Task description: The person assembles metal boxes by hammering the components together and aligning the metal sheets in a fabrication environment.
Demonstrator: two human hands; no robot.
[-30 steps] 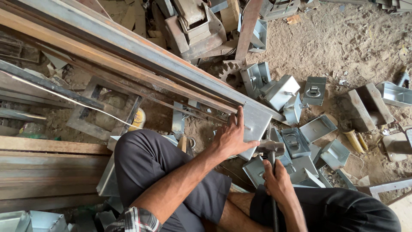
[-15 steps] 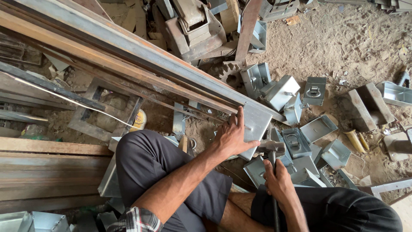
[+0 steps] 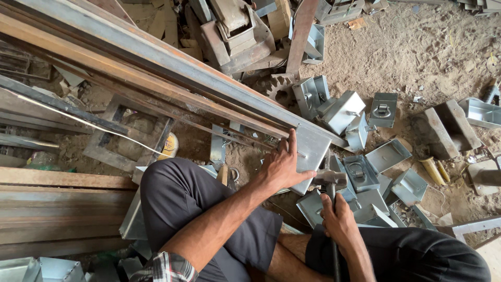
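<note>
Seated worker at a long steel rail point(image 3: 156, 62), seen from above; every position is given relative to this rail, reading left to right. Left of the worker's knee, under the rail, lie a flat rectangular metal frame point(image 3: 125, 136) on the dirt and stacked rusty beams point(image 3: 57, 209) nearer the viewer. The left hand point(image 3: 284, 164) lies palm down, fingers spread, pressing a folded grey sheet-metal piece point(image 3: 313, 151) that sits at the lower right end of the rail, touching it. Just beyond that end, the right hand point(image 3: 339, 219) is closed around the dark handle of a hammer point(image 3: 330, 180), whose steel head is level with the lower edge of the sheet-metal piece, just beside it; whether the two touch cannot be told. Further right of the rail's end, small galvanised boxes point(image 3: 386, 156) with ring latches lie scattered on the sandy floor point(image 3: 417, 52), some open side up. Above them, close behind the rail, a toothed gear point(image 3: 276, 86) lies partly buried
</note>
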